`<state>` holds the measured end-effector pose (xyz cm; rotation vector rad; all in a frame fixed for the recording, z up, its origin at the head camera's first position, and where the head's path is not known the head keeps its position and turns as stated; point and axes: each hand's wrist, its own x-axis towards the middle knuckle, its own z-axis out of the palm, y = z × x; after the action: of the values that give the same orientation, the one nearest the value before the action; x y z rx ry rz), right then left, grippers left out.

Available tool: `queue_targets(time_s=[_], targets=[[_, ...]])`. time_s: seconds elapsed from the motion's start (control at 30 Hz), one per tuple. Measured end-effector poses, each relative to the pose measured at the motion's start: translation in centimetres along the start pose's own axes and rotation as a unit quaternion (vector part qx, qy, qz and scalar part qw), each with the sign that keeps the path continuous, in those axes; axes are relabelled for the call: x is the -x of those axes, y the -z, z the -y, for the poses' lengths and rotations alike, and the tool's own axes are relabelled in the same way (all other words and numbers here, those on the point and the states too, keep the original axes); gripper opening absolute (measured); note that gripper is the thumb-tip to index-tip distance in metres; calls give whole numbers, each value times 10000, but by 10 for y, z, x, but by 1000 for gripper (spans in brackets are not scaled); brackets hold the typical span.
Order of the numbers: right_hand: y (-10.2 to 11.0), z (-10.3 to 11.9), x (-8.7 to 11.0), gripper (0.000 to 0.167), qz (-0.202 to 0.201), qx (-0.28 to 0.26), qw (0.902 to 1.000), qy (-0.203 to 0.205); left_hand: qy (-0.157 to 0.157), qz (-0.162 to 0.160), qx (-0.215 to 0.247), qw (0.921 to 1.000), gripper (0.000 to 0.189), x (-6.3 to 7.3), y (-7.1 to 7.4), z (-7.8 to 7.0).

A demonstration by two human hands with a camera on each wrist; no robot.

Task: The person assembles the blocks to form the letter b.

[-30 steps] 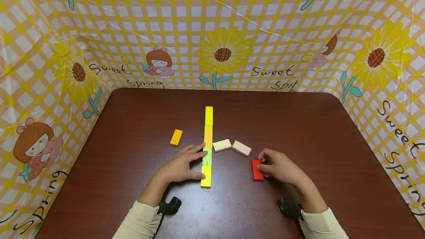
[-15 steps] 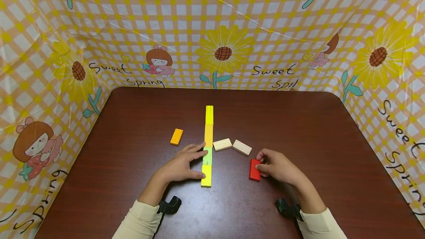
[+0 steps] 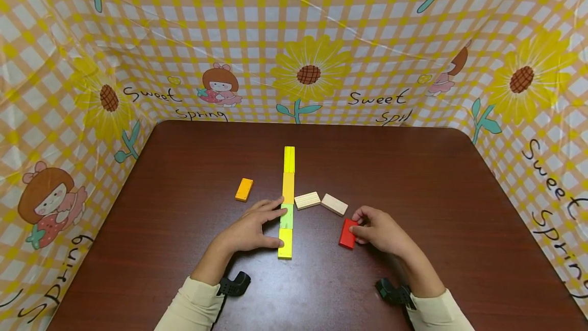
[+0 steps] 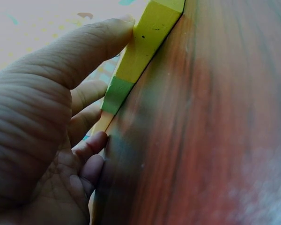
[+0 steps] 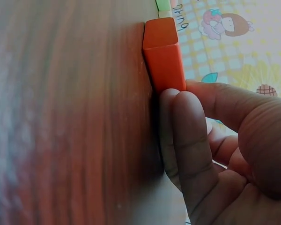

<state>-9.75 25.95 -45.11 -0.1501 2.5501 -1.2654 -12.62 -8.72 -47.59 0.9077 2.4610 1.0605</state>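
A straight row of wooden blocks runs away from me in the head view: a near yellow block (image 3: 287, 247), a light green block (image 3: 287, 220), a yellow-orange block (image 3: 288, 185) and a far yellow block (image 3: 289, 159). Along its left side lies my left hand (image 3: 245, 231), fingers extended; the thumb touches the near yellow block and fingertips rest by the green and yellow-orange ones. To the right, my right hand (image 3: 386, 230) pinches a red block (image 3: 345, 236) between thumb and fingers, low over the table. The right wrist view shows the red block's (image 5: 164, 61) end beyond the fingers.
Two plain wood blocks lie right of the row, one pale block (image 3: 307, 201) close beside it and another block (image 3: 334, 205) angled farther right. An orange block (image 3: 244, 189) sits to the left. Patterned cloth (image 3: 294, 24) walls in the dark wooden table (image 3: 413, 167).
My right hand has moved a little left with the red block, which has turned to a slant. The left hand and the row have stayed put.
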Motion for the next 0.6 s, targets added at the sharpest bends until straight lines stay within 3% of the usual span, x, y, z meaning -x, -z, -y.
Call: queue_targets(time_s=[0.6], targets=[[-6,9,-2,15,-76,-156,9998,-114,57,-4,-57,10000,75,0,0,0]])
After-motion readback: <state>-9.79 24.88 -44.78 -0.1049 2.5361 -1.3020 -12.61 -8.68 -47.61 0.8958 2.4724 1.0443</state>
